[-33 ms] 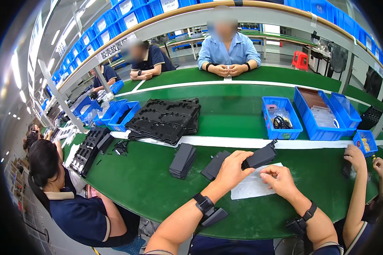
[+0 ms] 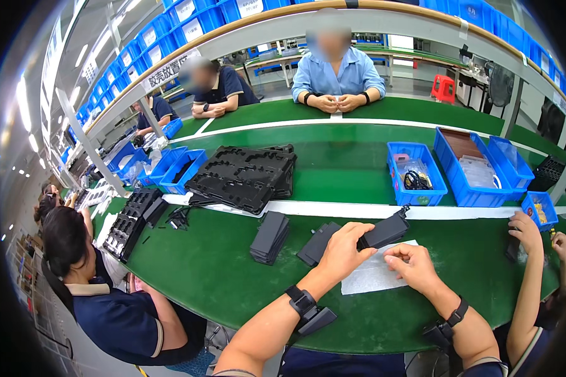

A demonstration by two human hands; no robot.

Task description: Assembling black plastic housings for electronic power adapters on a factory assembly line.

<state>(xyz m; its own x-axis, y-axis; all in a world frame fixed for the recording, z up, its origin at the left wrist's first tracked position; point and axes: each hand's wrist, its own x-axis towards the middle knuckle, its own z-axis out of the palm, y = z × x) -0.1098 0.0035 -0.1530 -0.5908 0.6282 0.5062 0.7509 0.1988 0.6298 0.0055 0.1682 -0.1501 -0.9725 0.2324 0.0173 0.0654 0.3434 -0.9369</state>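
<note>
My left hand (image 2: 346,251) is closed, thumb and fingers round the near end of a black rectangular case (image 2: 387,231). A short dark tab or cable sticks up at the case's far end. My right hand (image 2: 414,267) hovers over a white sheet (image 2: 366,280), its fingertips curled together. Whatever they may pinch is too small to make out. Just left of my left hand lie some flat black pieces (image 2: 318,242), partly hidden by it. Farther left stands a neat stack of black plates (image 2: 270,237).
Black moulded trays (image 2: 242,179) are piled at back left. A blue bin with cables (image 2: 416,196) and a bin of clear parts (image 2: 478,200) stand at back right. Co-workers sit at my left (image 2: 116,314) and across the table; another person's hands (image 2: 527,234) work at my right.
</note>
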